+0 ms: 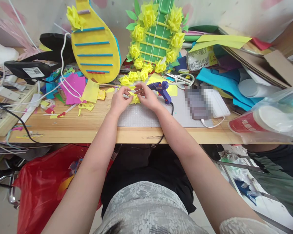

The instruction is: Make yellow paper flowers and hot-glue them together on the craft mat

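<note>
Between my two hands, low over the grey cutting mat (139,117), is a yellow paper flower (135,98). My left hand (122,100) pinches its left side with curled fingers. On the other side, my right hand (147,96) closes its fingers on the flower's right edge. A blue glue gun (163,90) lies just right of my right hand, its black cord running off the table's front edge. Several finished yellow paper flowers (133,76) sit behind my hands, below a green guitar-like shape (154,39) ringed with more flowers and leaves.
A yellow pear-shaped panel (95,48) with blue strips leans at the back left. Scissors (183,79), a blurred phone (197,103) and a white power bank (217,102) lie to the right. A bagged red cup (249,122) stands near the right edge. Paper scraps (74,87) and cables crowd the left.
</note>
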Demonstrator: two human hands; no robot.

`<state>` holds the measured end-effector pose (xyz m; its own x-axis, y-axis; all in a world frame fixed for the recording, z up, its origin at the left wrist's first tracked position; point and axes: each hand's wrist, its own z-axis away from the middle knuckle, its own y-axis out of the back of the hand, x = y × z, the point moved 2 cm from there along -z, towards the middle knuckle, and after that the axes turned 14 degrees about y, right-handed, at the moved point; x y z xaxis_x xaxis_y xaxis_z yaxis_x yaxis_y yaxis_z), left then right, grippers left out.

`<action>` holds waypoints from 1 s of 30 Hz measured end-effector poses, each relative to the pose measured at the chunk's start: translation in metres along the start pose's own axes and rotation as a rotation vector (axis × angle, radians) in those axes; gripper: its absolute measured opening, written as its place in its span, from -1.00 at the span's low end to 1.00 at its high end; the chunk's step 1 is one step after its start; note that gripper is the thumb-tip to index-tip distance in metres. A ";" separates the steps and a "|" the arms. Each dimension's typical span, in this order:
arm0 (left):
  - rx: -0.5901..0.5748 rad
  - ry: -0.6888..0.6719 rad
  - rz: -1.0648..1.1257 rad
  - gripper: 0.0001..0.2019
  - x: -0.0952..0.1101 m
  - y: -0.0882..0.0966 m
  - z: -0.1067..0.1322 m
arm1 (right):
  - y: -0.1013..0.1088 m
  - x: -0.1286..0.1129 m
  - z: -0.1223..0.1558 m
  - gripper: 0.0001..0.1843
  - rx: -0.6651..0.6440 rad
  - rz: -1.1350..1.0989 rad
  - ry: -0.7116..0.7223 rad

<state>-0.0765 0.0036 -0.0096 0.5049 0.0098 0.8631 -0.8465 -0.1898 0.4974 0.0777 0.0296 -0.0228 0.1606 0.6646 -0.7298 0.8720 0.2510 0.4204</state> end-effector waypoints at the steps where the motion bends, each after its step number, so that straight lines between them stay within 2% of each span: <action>1: -0.004 0.001 0.001 -0.76 -0.001 0.000 0.000 | 0.000 -0.001 0.000 -0.55 -0.003 0.005 -0.002; 9: -0.012 -0.018 0.019 -0.75 0.001 0.000 0.001 | 0.000 -0.008 -0.001 -0.57 -0.014 0.056 0.004; 19: -0.012 -0.027 0.012 -0.73 0.000 -0.001 0.000 | -0.002 -0.004 -0.001 -0.54 -0.012 0.108 0.022; 26: -0.034 0.003 0.065 -0.64 -0.011 -0.006 -0.005 | -0.006 -0.008 -0.002 -0.54 -0.035 0.188 0.016; 30: -0.064 -0.041 0.063 -0.54 -0.013 -0.007 -0.005 | -0.008 -0.015 -0.003 -0.51 -0.040 0.244 0.000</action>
<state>-0.0777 0.0100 -0.0239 0.4553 -0.0405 0.8894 -0.8854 -0.1253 0.4476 0.0672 0.0202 -0.0137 0.3638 0.7089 -0.6042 0.7886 0.1109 0.6049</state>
